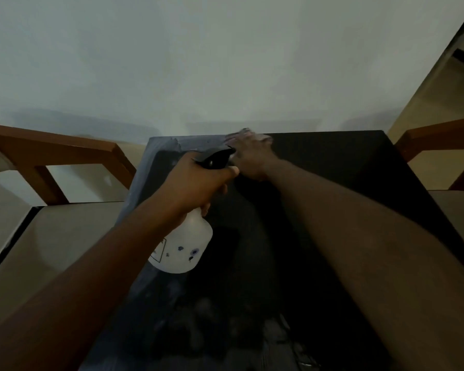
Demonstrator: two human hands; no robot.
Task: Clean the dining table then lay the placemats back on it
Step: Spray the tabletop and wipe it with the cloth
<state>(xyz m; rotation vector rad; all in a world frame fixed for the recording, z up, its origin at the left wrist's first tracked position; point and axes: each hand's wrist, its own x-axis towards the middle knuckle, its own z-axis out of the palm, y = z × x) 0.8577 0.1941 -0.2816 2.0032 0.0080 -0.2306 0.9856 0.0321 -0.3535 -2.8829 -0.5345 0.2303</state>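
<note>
The dark dining table runs away from me to the pale wall. Its left side and far left corner carry a greyish wet sheen. My left hand grips the black trigger head of a white translucent spray bottle, held over the table's left half with the nozzle pointing at the far edge. My right hand reaches across to the far edge and lies flat on the surface with fingers spread. It is blurred, and I cannot tell whether a cloth lies under it.
A wooden chair with a beige seat stands at the table's left side. Another wooden chair stands at the right. The wall is right behind the far edge. A dim greyish patch shows on the near part of the table.
</note>
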